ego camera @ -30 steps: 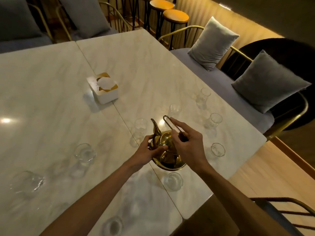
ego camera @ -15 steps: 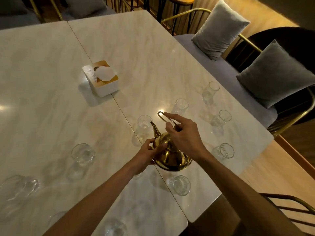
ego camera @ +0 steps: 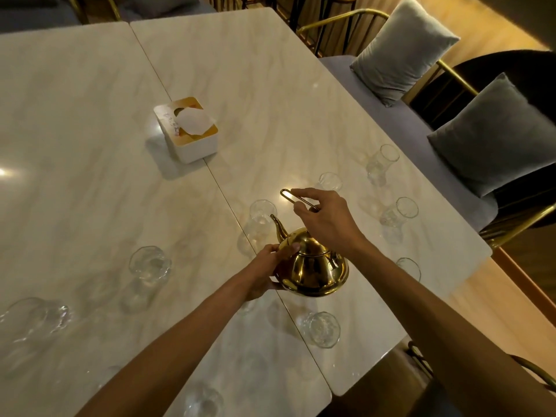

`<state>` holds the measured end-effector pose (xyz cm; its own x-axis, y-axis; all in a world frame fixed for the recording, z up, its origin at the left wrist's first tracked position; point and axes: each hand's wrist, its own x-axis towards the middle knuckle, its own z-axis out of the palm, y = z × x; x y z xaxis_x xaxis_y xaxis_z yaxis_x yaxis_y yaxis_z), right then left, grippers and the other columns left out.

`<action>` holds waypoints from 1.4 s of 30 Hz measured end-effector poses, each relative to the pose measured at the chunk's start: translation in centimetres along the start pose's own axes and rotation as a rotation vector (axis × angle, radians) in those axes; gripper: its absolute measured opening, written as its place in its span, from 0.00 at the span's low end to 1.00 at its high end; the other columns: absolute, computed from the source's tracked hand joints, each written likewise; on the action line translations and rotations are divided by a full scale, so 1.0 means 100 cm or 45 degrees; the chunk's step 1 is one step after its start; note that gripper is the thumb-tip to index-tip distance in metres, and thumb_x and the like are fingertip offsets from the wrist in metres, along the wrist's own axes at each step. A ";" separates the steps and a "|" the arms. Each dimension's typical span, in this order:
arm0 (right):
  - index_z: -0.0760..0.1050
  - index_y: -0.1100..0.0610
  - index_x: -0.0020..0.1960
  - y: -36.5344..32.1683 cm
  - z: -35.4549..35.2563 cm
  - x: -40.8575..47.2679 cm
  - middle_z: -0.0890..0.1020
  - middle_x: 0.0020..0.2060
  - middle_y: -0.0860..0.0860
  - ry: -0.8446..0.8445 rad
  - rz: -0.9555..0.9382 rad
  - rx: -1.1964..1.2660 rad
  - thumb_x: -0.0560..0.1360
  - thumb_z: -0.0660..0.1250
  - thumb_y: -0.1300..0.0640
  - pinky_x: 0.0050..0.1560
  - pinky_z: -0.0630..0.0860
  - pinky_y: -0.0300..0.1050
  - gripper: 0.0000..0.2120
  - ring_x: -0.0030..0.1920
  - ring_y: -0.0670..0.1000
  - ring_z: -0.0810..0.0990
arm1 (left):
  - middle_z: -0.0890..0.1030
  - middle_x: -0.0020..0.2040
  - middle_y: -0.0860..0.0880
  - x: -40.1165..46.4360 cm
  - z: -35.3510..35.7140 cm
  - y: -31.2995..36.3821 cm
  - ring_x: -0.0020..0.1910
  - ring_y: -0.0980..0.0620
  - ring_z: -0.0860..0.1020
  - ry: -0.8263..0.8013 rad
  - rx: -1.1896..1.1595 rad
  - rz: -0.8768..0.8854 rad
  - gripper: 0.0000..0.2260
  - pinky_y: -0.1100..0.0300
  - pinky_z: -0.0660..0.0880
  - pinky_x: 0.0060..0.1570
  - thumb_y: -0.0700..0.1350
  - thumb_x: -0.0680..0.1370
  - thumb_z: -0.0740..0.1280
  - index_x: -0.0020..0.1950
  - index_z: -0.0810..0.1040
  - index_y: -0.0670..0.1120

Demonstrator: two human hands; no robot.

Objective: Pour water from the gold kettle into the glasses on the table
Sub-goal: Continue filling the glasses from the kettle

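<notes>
Pinching the thin wire handle (ego camera: 296, 199) of the gold kettle (ego camera: 313, 266) between my right hand's (ego camera: 326, 218) thumb and fingers, I hold it raised above the lid. My left hand (ego camera: 266, 273) cups the kettle's belly, thumb on its shoulder — both arms reach forward. Shiny and round, it sits over the marble table (ego camera: 90, 145), spout toward a clear glass (ego camera: 261, 212) just beyond.

Glasses (ego camera: 321, 328) around kettle (ego camera: 313, 267) on table (ego camera: 90, 145)
</notes>
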<state>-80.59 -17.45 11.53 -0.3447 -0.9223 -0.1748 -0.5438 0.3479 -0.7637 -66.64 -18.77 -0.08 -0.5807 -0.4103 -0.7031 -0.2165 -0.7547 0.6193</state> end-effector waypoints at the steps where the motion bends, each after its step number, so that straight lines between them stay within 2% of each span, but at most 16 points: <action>1: 0.78 0.50 0.68 0.000 0.000 0.002 0.77 0.69 0.48 -0.005 0.004 -0.011 0.80 0.66 0.54 0.61 0.72 0.41 0.17 0.61 0.50 0.79 | 0.78 0.64 0.44 0.000 0.001 0.001 0.62 0.44 0.77 -0.013 -0.007 0.000 0.37 0.46 0.80 0.49 0.61 0.68 0.74 0.71 0.68 0.46; 5: 0.78 0.49 0.67 0.001 0.000 0.008 0.78 0.68 0.47 -0.016 0.007 -0.046 0.80 0.66 0.53 0.52 0.72 0.36 0.17 0.48 0.42 0.79 | 0.77 0.64 0.44 0.002 0.000 0.002 0.63 0.43 0.76 -0.035 -0.043 -0.009 0.39 0.42 0.80 0.55 0.62 0.68 0.76 0.72 0.67 0.46; 8: 0.78 0.49 0.67 0.001 0.002 0.010 0.77 0.68 0.48 -0.029 0.016 -0.059 0.80 0.66 0.54 0.52 0.71 0.36 0.17 0.48 0.43 0.79 | 0.76 0.65 0.45 0.002 0.000 0.002 0.64 0.42 0.74 -0.025 -0.067 -0.037 0.39 0.40 0.77 0.59 0.61 0.68 0.75 0.72 0.66 0.46; 12: 0.78 0.50 0.68 0.001 0.003 0.013 0.77 0.69 0.48 -0.037 0.023 -0.090 0.80 0.66 0.54 0.43 0.69 0.28 0.17 0.42 0.40 0.78 | 0.77 0.58 0.48 0.000 0.002 0.002 0.63 0.42 0.73 -0.021 -0.087 -0.041 0.22 0.39 0.75 0.62 0.56 0.75 0.70 0.64 0.71 0.49; 14: 0.78 0.50 0.68 0.000 0.004 0.014 0.76 0.70 0.48 -0.041 0.031 -0.093 0.80 0.66 0.54 0.46 0.70 0.30 0.17 0.43 0.40 0.77 | 0.77 0.57 0.49 -0.001 0.003 0.003 0.62 0.44 0.74 -0.011 -0.094 -0.042 0.23 0.39 0.75 0.61 0.57 0.74 0.70 0.64 0.70 0.49; 16: 0.77 0.50 0.69 -0.002 0.005 0.014 0.76 0.70 0.49 -0.045 0.045 -0.093 0.80 0.66 0.54 0.52 0.70 0.36 0.17 0.50 0.42 0.76 | 0.77 0.56 0.50 -0.002 0.004 0.003 0.57 0.46 0.76 -0.005 -0.096 -0.044 0.24 0.39 0.75 0.62 0.57 0.75 0.70 0.66 0.69 0.48; 19: 0.77 0.50 0.69 -0.003 0.006 0.015 0.76 0.70 0.49 -0.052 0.058 -0.103 0.80 0.66 0.54 0.54 0.69 0.39 0.17 0.54 0.45 0.75 | 0.78 0.53 0.50 -0.005 0.006 0.004 0.53 0.49 0.76 -0.013 -0.111 -0.028 0.13 0.38 0.74 0.64 0.55 0.79 0.67 0.59 0.72 0.50; 22: 0.77 0.50 0.69 -0.003 0.006 0.016 0.75 0.71 0.49 -0.055 0.070 -0.118 0.80 0.65 0.54 0.55 0.70 0.40 0.17 0.57 0.48 0.77 | 0.78 0.52 0.50 -0.009 0.008 0.005 0.52 0.49 0.77 -0.023 -0.108 -0.020 0.08 0.38 0.74 0.65 0.55 0.80 0.66 0.54 0.74 0.52; 26: 0.78 0.50 0.68 -0.003 0.007 0.018 0.76 0.70 0.49 -0.055 0.061 -0.142 0.80 0.65 0.54 0.54 0.71 0.40 0.17 0.54 0.45 0.75 | 0.78 0.52 0.50 -0.011 0.009 0.006 0.52 0.49 0.77 -0.041 -0.113 -0.009 0.08 0.36 0.73 0.66 0.55 0.80 0.66 0.54 0.74 0.52; 36: 0.78 0.51 0.67 -0.005 0.009 0.025 0.76 0.70 0.50 -0.045 0.057 -0.166 0.80 0.66 0.53 0.54 0.76 0.42 0.17 0.51 0.45 0.76 | 0.78 0.52 0.50 -0.016 0.009 0.011 0.53 0.48 0.76 -0.048 -0.120 0.013 0.07 0.36 0.71 0.67 0.55 0.81 0.64 0.52 0.75 0.52; 39: 0.79 0.50 0.67 -0.005 0.011 0.027 0.76 0.70 0.50 -0.047 0.058 -0.173 0.79 0.66 0.53 0.50 0.78 0.41 0.16 0.47 0.43 0.77 | 0.78 0.52 0.49 -0.015 0.007 0.010 0.54 0.47 0.76 -0.051 -0.126 0.012 0.07 0.35 0.71 0.67 0.55 0.80 0.65 0.53 0.75 0.53; 42: 0.79 0.51 0.67 -0.006 0.012 0.028 0.75 0.70 0.51 -0.054 0.060 -0.179 0.80 0.66 0.53 0.46 0.76 0.37 0.16 0.44 0.43 0.78 | 0.79 0.52 0.48 -0.015 0.005 0.009 0.54 0.47 0.77 -0.051 -0.127 0.012 0.08 0.34 0.71 0.67 0.56 0.80 0.65 0.53 0.77 0.52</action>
<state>-80.32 -20.47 10.73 -0.3415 -0.9097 -0.2364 -0.6309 0.4083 -0.6598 -66.39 -18.55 1.73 -0.6135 -0.3984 -0.6818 -0.1329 -0.7990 0.5864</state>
